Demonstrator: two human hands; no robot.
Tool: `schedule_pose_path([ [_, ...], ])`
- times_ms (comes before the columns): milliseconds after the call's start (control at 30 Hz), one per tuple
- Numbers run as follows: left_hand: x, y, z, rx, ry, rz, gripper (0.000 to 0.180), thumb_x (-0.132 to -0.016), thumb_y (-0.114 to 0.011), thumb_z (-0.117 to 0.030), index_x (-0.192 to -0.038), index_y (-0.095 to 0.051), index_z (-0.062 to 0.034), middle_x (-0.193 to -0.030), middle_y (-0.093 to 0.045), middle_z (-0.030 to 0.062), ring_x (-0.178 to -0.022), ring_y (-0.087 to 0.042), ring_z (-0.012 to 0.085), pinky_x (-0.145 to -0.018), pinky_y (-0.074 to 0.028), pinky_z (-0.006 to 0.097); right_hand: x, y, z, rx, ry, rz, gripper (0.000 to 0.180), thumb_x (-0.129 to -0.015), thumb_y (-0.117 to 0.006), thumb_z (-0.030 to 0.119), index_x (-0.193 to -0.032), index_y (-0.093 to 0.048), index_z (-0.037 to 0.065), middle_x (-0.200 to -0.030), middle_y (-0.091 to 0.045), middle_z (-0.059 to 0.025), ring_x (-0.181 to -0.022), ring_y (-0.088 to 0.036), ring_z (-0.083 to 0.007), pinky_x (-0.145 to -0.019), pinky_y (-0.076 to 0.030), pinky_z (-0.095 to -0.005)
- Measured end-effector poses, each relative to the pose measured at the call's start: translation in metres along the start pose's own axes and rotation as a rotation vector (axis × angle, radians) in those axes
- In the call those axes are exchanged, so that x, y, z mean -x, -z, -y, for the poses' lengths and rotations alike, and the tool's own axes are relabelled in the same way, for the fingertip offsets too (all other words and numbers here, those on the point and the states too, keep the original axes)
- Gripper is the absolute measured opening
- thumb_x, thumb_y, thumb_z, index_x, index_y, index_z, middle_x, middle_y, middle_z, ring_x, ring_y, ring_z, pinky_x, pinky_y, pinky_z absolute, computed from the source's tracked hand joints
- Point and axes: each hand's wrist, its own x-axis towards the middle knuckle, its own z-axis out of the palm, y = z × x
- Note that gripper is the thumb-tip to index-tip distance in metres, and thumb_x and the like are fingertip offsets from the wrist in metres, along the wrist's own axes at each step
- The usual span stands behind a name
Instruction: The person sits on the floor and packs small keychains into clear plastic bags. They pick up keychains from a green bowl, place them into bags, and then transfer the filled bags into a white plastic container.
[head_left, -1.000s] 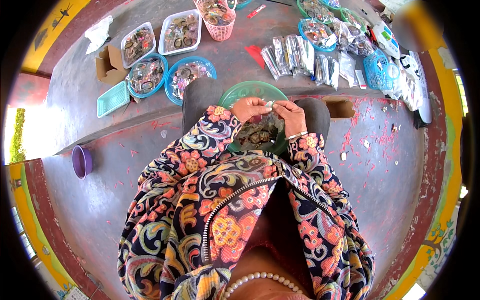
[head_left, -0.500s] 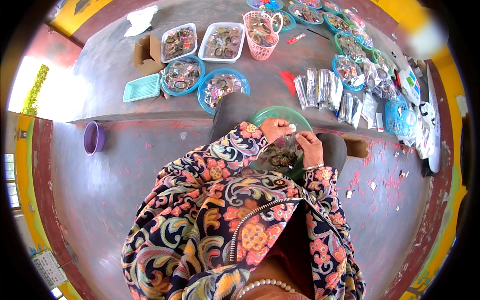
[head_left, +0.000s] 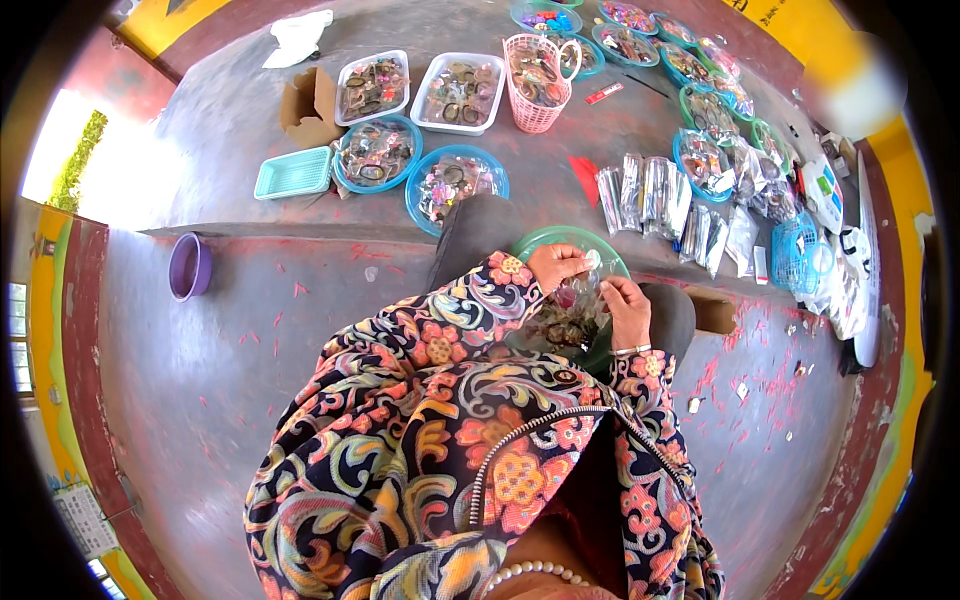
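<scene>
In the head view, your left hand (head_left: 556,266) and right hand (head_left: 628,306) both pinch a small clear packet (head_left: 588,283), held just above the green tray (head_left: 560,240) on your lap. That tray's far rim nearly meets the near edge of the raised grey ledge (head_left: 230,130), crowded with blue bowls (head_left: 455,185), white trays (head_left: 460,92) and a pink basket (head_left: 535,80). A purple cup (head_left: 189,266) sits on the red-flecked floor (head_left: 260,350) to your left, with open room around it.

left hand (head_left: 556,266) fingers pinched | right hand (head_left: 628,306) curled, fingertips meeting left
</scene>
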Motion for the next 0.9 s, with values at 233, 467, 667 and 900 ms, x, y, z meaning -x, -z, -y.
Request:
schedule_pose_path([
  [233,0.000,-0.001,-0.003,0.040,-0.073,-0.072,0.020,-0.080,-0.061,-0.022,-0.086,-0.062,-0.0029,-0.074,-0.061,-0.0004,-0.065,-0.052,0.0046,-0.056,-0.036,0.019,-0.010,0.014,0.008,1.145,0.415,-0.183,0.047,-0.075,-0.056,0.016,-0.117,-0.042,0.001,-0.100,-0.054,-0.0210,-0.089,-0.053,-0.0353,-0.076,-0.044,-0.0400],
  [467,0.003,-0.001,-0.010,0.018,-0.063,-0.051,0.021,-0.080,-0.061,-0.021,-0.089,-0.062,-0.0024,-0.079,-0.062,0.0013,-0.067,-0.054,0.0058,-0.055,-0.037,0.019,-0.055,0.018,0.015,1.424,0.049,0.009,0.030,-0.072,-0.054,0.020,-0.096,-0.054,0.001,-0.092,-0.058,-0.0223,-0.087,-0.056,-0.0356,-0.074,-0.045,-0.0420],
  [667,0.005,0.029,-0.079,0.213,-0.139,-0.227,0.015,-0.082,-0.056,-0.016,-0.089,-0.060,-0.0042,-0.083,-0.062,0.0032,-0.072,-0.058,0.0109,-0.056,-0.041,0.021,-0.060,0.017,0.008,1.414,0.009,-0.014,0.023,-0.075,-0.047,0.026,-0.083,-0.056,0.006,-0.085,-0.060,-0.0200,-0.083,-0.056,-0.0365,-0.072,-0.044,-0.0453],
  [900,-0.040,0.151,-0.099,0.337,-0.325,-0.621,0.016,-0.077,-0.062,-0.014,-0.087,-0.056,-0.0023,-0.075,-0.061,0.0038,-0.061,-0.057,0.0103,-0.049,-0.039,0.019,-0.045,0.025,0.004,1.372,0.098,-0.024,0.028,-0.074,-0.053,0.026,-0.093,-0.053,0.005,-0.087,-0.059,-0.0196,-0.082,-0.056,-0.0372,-0.070,-0.044,-0.0458],
])
